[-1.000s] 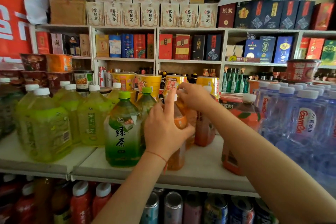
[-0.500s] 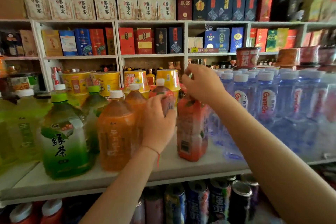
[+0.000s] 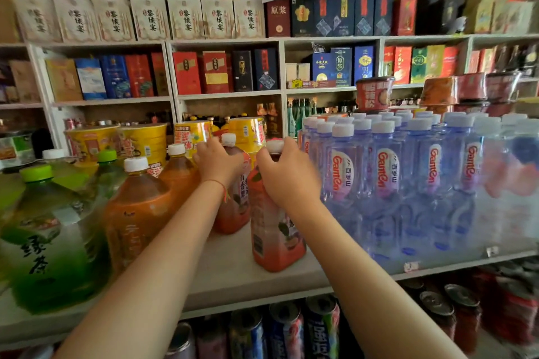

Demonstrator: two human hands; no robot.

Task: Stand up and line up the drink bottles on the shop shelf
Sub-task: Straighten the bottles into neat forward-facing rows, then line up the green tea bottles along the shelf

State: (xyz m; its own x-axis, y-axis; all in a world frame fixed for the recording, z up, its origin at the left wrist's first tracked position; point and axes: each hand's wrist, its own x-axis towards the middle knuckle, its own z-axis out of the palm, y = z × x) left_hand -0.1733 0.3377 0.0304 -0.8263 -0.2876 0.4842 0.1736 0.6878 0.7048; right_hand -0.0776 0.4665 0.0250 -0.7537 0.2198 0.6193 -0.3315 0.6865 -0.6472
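On the white shop shelf (image 3: 233, 268), between the amber tea bottles and the block of water, both hands are working on two upright red-orange juice bottles with white caps. The left hand (image 3: 219, 162) is curling over the shoulder of the rear red-orange juice bottle (image 3: 236, 207), fingers wrapped just under its cap. The right hand (image 3: 287, 176) is gripping the front red-orange juice bottle (image 3: 275, 237) the same way, fingers bent round the neck and covering most of the cap. Each bottle is standing directly beneath its own hand with its long axis vertical, so neither arm is crossing the other.

The front bottle is sitting nearer the shelf's front edge and slightly to the right of the rear one; the two look close together, though whether they are touching is hidden by the forearms. To line them up, I judge the front bottle is needing to slide back and a little left, or the rear one forward.

Room is tight on both sides. The clear blue-tinted water bottles with white caps (image 3: 385, 172) are standing just beside the right hand, and the large amber tea bottle with a white cap (image 3: 137, 210) is crowding the left forearm. Bare shelf is lying open in front of and between the two juice bottles, which is where any sliding is likeliest to go safely.
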